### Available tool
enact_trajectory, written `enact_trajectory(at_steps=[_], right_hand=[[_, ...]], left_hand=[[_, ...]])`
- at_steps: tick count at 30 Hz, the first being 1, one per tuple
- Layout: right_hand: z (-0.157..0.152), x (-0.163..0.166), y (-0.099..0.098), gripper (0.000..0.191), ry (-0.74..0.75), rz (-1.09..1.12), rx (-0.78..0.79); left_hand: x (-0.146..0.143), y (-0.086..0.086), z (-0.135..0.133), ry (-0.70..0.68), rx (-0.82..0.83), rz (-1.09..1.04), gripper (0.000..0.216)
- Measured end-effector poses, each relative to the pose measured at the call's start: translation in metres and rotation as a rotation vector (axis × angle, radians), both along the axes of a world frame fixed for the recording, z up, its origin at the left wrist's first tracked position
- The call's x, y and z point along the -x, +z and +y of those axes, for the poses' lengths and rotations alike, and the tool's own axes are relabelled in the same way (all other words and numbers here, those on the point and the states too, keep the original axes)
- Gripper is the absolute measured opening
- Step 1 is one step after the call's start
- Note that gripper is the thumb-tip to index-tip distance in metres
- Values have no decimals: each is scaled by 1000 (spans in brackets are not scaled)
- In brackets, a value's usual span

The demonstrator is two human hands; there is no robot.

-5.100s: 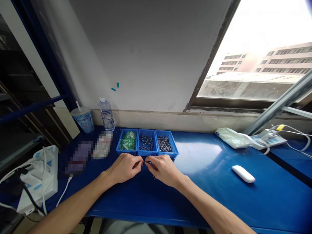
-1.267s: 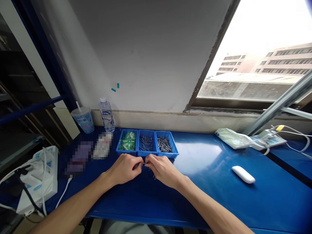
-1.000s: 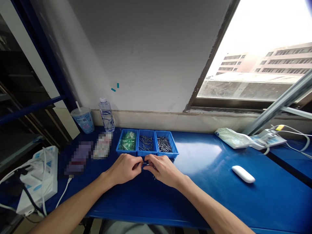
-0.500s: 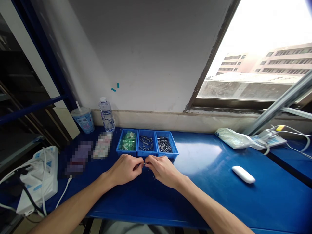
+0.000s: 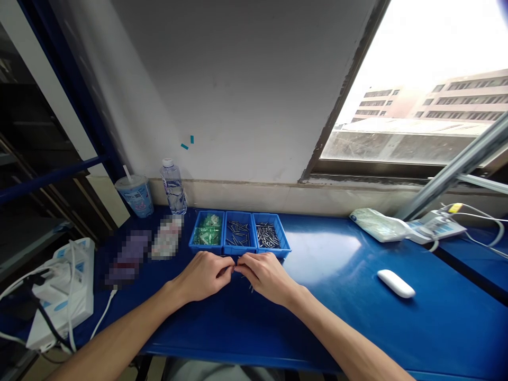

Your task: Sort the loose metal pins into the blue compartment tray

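While the left hand [image 5: 209, 272] and the right hand [image 5: 262, 273] are brought almost fingertip to fingertip over the tabletop [image 5: 317, 317], thumb and forefinger are drawn into a narrow pinch on each; whatever may be gripped there is covered by the fingers, so its long axis cannot be told. Directly beyond the knuckles, a row of three blue bins is set side by side: the left bin [image 5: 205, 247] is filled with green packets [image 5: 208, 235], the middle bin [image 5: 239, 250] is thinly strewn with metal pins [image 5: 238, 233], and the right bin [image 5: 282, 233] is heaped more thickly with short metal pieces [image 5: 268, 236]. The left bin is lined up with the left hand, the right bin with the right hand, and the middle one with the gap between them. A loose metal bit [image 5: 251, 289] is seen below the right hand's curled fingers, slanted towards the front edge; the right hand is the nearer to it, and the rest of it is hidden. Well apart to the left, a bottle [image 5: 173, 188] and a lidded cup [image 5: 137, 196] are stood by the wall, while a white case [image 5: 396, 283] is left far right. Nothing is seen between hands and bins that would block the way.
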State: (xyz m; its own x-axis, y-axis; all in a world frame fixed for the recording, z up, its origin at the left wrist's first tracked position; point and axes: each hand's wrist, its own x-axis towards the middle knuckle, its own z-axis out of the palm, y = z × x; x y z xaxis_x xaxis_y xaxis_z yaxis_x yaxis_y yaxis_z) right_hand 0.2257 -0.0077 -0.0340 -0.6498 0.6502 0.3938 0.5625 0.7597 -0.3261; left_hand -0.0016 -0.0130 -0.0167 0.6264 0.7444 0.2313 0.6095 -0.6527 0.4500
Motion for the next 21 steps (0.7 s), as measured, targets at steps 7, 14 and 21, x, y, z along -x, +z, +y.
enact_trajectory(at_steps=[7,14,21], right_hand=[[-1,1,2,20,0,-35,13],[-1,0,-1,16,15,-1,19],[-1,1,0,26,-4,-6,58]], left_hand=[[0,1,-1,5,19,-1,24],[1,1,-1,2,14,-5,26],[1,1,-2,-4,0,2,23]])
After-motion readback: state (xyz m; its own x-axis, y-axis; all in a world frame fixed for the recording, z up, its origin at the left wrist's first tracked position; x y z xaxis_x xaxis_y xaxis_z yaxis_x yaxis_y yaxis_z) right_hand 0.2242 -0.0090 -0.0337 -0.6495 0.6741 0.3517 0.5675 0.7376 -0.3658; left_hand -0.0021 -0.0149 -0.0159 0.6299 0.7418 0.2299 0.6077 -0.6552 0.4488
